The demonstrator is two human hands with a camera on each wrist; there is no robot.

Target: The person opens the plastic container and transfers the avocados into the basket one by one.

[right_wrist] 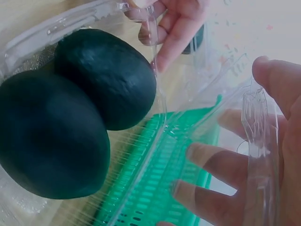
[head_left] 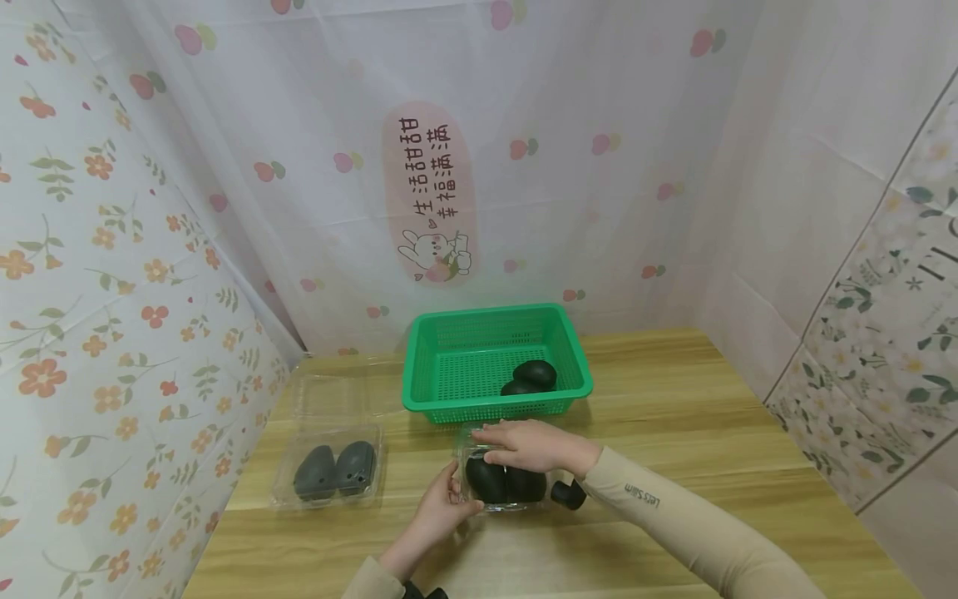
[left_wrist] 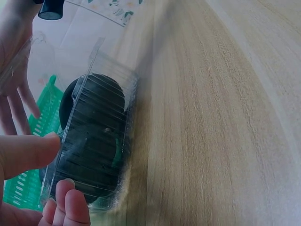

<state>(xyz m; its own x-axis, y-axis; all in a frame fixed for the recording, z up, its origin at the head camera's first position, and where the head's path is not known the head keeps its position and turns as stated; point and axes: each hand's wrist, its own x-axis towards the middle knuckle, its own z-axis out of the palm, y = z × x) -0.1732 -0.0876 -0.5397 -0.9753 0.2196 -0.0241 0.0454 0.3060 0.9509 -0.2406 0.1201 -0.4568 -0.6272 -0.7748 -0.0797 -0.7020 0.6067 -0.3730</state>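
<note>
A clear plastic clamshell box stands in front of the green basket, with two dark, egg-shaped fruits like avocados side by side inside. My left hand grips the box at its left side, thumb on the rim and fingers curled against the wall. The box's lid stands raised at the back. My right hand reaches over from the right and touches the lid, its fingers spread behind the clear plastic.
The green basket by the back curtain holds two more dark fruits. At the left, another clear box stands with its lid up and two dark fruits inside. The patterned curtains enclose the wooden table.
</note>
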